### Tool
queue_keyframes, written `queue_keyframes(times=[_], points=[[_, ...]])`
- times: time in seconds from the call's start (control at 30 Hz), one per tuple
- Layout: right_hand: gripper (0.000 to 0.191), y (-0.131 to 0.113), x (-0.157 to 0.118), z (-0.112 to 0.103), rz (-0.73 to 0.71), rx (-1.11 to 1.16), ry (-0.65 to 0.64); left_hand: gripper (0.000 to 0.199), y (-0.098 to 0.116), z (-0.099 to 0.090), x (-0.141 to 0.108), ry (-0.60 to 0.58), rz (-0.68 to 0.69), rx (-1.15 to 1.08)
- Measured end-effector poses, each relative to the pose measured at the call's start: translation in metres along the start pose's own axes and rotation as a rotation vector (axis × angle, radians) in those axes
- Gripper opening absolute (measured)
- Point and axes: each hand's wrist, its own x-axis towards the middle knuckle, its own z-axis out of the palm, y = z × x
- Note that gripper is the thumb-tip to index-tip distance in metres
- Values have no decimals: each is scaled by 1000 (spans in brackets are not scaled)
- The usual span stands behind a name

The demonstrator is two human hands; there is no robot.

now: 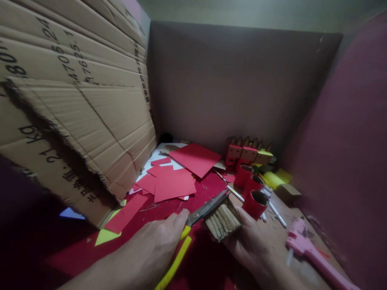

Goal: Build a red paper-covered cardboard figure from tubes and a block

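My left hand point(163, 245) is wrapped round a pair of scissors point(196, 215) with yellow handles, near the bottom centre. Their grey blades point up and to the right and lie along the upper left edge of a small ribbed cardboard piece point(223, 222). That piece is in my right hand point(249, 241), which grips its right side from below; some of the fingers are hidden behind it. Just beyond my right hand stand red paper-covered tubes point(255, 204).
Red paper sheets point(175, 183) lie behind the hands. Large cardboard point(90, 100) leans at the left. A pink glue gun point(308, 245) rests at the right. White markers point(277, 213), a yellow roll point(272, 180) and small decorated boxes point(249, 153) are farther back.
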Motion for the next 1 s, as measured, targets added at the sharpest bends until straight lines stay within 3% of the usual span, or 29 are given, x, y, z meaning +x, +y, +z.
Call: queue_keyframes(times=[0.23,0.5,0.6,0.7,0.83,1.0], points=[[15,-1,1,0,-1,-12,-7,18,9,-9,-1,-73,-22,-45],[13,-2,2,4,8,-18,-12,24,-21,-16,21,101,-214,136],[17,-2,4,1,15,-29,-6,26,-22,-18,20,82,-197,110],[21,0,6,-4,10,-55,-63,27,-9,-20,13,4,-124,24],[16,0,5,-4,-30,-60,-73,35,4,-13,4,-53,-68,-60],[9,-1,2,2,-33,-54,-42,43,-2,8,2,-34,-61,-37]])
